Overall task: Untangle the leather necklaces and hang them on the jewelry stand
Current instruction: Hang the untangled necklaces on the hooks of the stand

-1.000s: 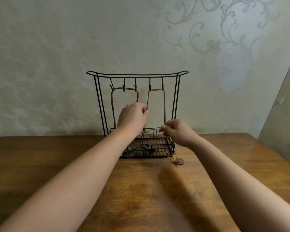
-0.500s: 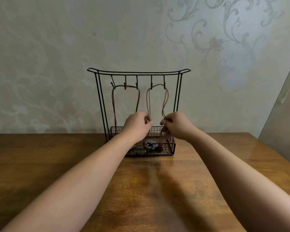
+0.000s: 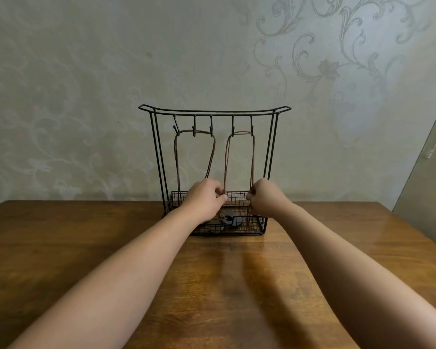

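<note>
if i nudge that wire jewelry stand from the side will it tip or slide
The wire jewelry stand looks light: thin rod, mostly open. It is tall over a shallow basket base, so a high push would probably tip it; a low one may slide it on the glossy table.

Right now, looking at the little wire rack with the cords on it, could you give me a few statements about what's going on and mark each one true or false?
1. Two groups of leather cords hang from hooks on the black wire stand. True.
2. The stand sits on a glass shelf. False: it stands on a wooden table.
3. The left hand and right hand each pinch a cord of the right-hand necklace. True.
4. The pendants lie on the table in front of the stand. False: they rest inside the stand's mesh tray.
5. The stand has five hooks. True.
</note>
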